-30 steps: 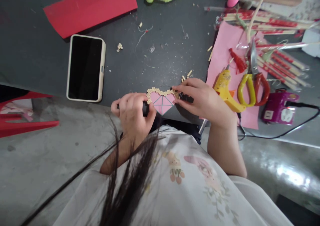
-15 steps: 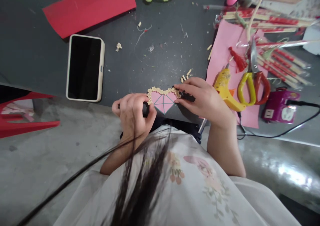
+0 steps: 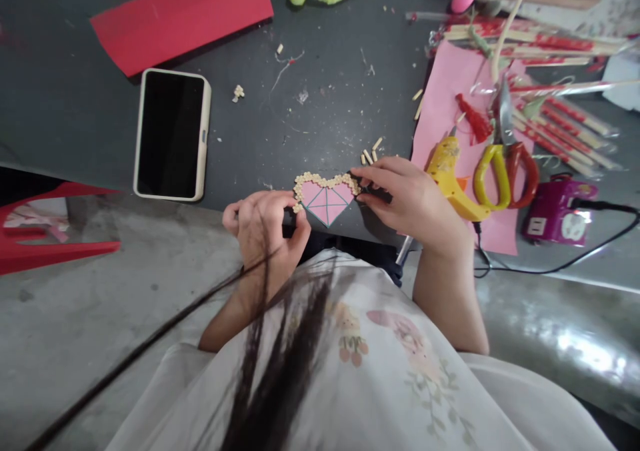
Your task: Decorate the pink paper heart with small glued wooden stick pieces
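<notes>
One pink, green-lined paper heart point(image 3: 327, 203) was part-edged with small, round cream pieces point(image 3: 305, 179); my left hand point(image 3: 259, 223) and right hand point(image 3: 413, 198) (two grips) pinched its sides.

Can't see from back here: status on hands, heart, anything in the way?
Left hand, right hand at opposite sides of pink heart. Pale pieces line its top. Loose bits near right hand, seemingly not blocking.

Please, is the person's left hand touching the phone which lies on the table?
Apart. The head view shows it: a strip of dark tabletop lies between the phone and the left hand.
</notes>
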The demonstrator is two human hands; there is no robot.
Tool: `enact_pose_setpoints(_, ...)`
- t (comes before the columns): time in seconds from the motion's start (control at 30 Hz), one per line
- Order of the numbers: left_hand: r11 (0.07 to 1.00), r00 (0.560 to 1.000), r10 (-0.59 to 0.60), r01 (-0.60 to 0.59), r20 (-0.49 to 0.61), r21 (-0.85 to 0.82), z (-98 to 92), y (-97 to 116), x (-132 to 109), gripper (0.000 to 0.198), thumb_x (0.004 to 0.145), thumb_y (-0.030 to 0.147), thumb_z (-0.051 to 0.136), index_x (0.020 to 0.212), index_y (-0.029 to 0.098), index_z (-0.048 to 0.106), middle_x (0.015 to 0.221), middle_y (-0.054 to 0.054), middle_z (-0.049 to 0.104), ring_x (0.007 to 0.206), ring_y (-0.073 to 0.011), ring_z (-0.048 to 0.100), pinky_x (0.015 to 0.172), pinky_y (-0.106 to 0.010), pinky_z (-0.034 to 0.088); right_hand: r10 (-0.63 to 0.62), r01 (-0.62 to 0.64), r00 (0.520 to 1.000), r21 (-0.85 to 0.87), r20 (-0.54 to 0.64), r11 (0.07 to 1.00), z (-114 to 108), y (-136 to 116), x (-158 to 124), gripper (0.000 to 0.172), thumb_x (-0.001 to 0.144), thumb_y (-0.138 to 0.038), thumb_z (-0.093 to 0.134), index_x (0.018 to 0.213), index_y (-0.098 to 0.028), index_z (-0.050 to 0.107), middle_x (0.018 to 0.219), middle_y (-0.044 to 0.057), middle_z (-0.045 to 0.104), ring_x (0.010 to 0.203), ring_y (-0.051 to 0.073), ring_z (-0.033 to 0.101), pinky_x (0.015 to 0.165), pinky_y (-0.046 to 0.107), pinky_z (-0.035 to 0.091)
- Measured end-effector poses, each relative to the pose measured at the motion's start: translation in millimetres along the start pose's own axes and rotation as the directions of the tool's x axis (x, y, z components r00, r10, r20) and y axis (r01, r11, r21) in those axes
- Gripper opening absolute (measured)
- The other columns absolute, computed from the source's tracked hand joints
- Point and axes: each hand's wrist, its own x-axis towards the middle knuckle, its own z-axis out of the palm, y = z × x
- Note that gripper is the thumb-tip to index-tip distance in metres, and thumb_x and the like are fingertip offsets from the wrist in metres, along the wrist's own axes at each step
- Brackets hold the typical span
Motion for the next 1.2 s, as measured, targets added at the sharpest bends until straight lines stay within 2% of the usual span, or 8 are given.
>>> enact_pose_setpoints(0.13,1.0,1.0,-0.008,0.008,0.008,-0.007,-1.5,0,-2,0.009,0.09,0.027,0.056,0.098,0.024,0.058,0.104,-0.003,0.074,0.104,-0.022,0.064,0.098,-0.048,0.034,0.035,-0.035,0.999,0.012,-0.026,0.999,0,-3,-5,0.034,0.088,-0.015,0.058,0.122,-0.018,0.064,0.098,0.011,0.07,0.09,0.026,0.065,0.078,0.041,0.056)
enact_pose_setpoints(0.43,1.0,1.0,0.015,-0.015,-0.005,-0.02,-1.6,0,-4,0.012,0.085,0.021,0.062,0.096,0.023,0.057,0.103,-0.002,0.074,0.103,-0.0229,0.065,0.097,-0.044,0.033,0.121,-0.111,0.984,0.083,-0.132,0.99,12,-7,-17,0.035,0.089,-0.013,0.058,0.123,-0.019,0.063,0.092,0.007,0.072,0.086,0.022,0.066,0.076,0.037,0.056)
enact_pose_setpoints(0.67,0.994,0.989,0.109,-0.108,-0.099,0.012,-1.0,2,-8,0.015,0.083,0.025,0.064,0.097,0.025,0.06,0.096,-0.003,0.073,0.099,-0.0243,0.063,0.093,-0.044,0.035,0.134,-0.117,0.975,0.105,-0.175,0.988,17,-8,-18,0.035,0.089,-0.015,0.059,0.124,-0.021,0.063,0.092,0.006,0.072,0.085,0.021,0.066,0.074,0.036,0.057)
enact_pose_setpoints(0.87,0.975,0.975,0.22,-0.22,0.008,0.003,5.5,17,-4,0.015,0.084,0.026,0.067,0.097,0.026,0.06,0.095,-0.002,0.071,0.094,-0.0223,0.061,0.091,-0.04,0.04,0.145,-0.125,0.97,0.107,-0.197,0.986,20,-7,-19,0.029,0.091,-0.016,0.057,0.119,-0.019,0.065,0.09,0.007,0.072,0.084,0.021,0.065,0.075,0.036,0.056)
enact_pose_setpoints(0.93,0.974,0.974,0.225,-0.225,0.015,-0.01,12.4,24,0,0.01,0.086,0.029,0.066,0.093,0.025,0.06,0.09,-0.001,0.071,0.088,-0.0208,0.059,0.088,-0.039,0.04,0.143,-0.122,0.97,0.116,-0.196,0.986,20,-7,-19,0.027,0.092,-0.017,0.056,0.117,-0.019,0.065,0.09,0.007,0.071,0.085,0.021,0.065,0.076,0.036,0.056)
enact_pose_setpoints(1.07,0.985,0.978,0.166,-0.171,0.125,0.033,27.8,37,7,0.012,0.09,0.034,0.061,0.086,0.023,0.061,0.084,-0.003,0.069,0.086,-0.0227,0.058,0.081,-0.04,0.037,0.142,-0.117,0.971,0.135,-0.192,0.984,19,-5,-19,0.028,0.092,-0.017,0.054,0.117,-0.021,0.066,0.09,0.006,0.071,0.086,0.021,0.066,0.076,0.037,0.056)
enact_pose_setpoints(1.2,0.978,0.974,0.186,-0.196,0.132,0.066,37.9,41,9,0.017,0.093,0.037,0.057,0.088,0.021,0.063,0.086,-0.005,0.07,0.086,-0.0239,0.057,0.081,-0.04,0.035,0.128,-0.106,0.974,0.121,-0.188,0.987,19,-3,-19,0.03,0.092,-0.015,0.052,0.116,-0.023,0.068,0.094,0.007,0.071,0.088,0.022,0.066,0.077,0.038,0.056)
